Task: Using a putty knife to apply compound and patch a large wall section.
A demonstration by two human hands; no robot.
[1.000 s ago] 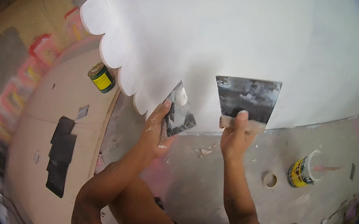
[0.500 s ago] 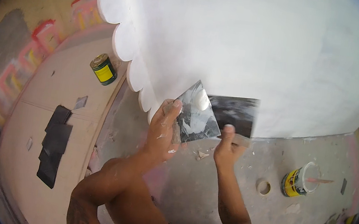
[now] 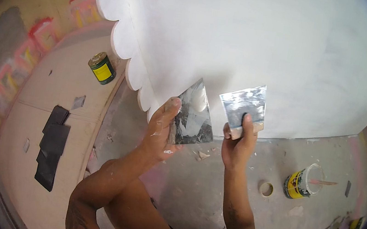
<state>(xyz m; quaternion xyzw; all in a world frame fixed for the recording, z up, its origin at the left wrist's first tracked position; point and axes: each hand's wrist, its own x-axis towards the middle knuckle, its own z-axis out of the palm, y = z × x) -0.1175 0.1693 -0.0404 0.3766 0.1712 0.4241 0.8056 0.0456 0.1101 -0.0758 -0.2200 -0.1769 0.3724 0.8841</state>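
Note:
Gripped along one edge in my left hand (image 3: 160,132) is a metal putty knife (image 3: 192,115), its blade carrying a smooth blob of white putty and smeared streaks. My right hand (image 3: 240,147) holds a second putty knife (image 3: 244,105), thumb laid on its handle edge and the shiny, white-streaked blade pointing up. The two blades are apart. Behind them stands a large white panel (image 3: 302,60) with a scalloped left edge. White putty flecks mark my left fingers.
An open can (image 3: 298,184) with a stick across it and a roll of tape (image 3: 266,189) sit on the floor at right. To the left, a board (image 3: 22,139) bears a green-and-yellow can (image 3: 102,67) and dark sandpaper sheets (image 3: 53,148). Scraps (image 3: 203,155) litter the floor.
The right putty knife has moved away from the left one and turned, its blade now tipped up and bright. The left knife has tilted, its blade looking narrower.

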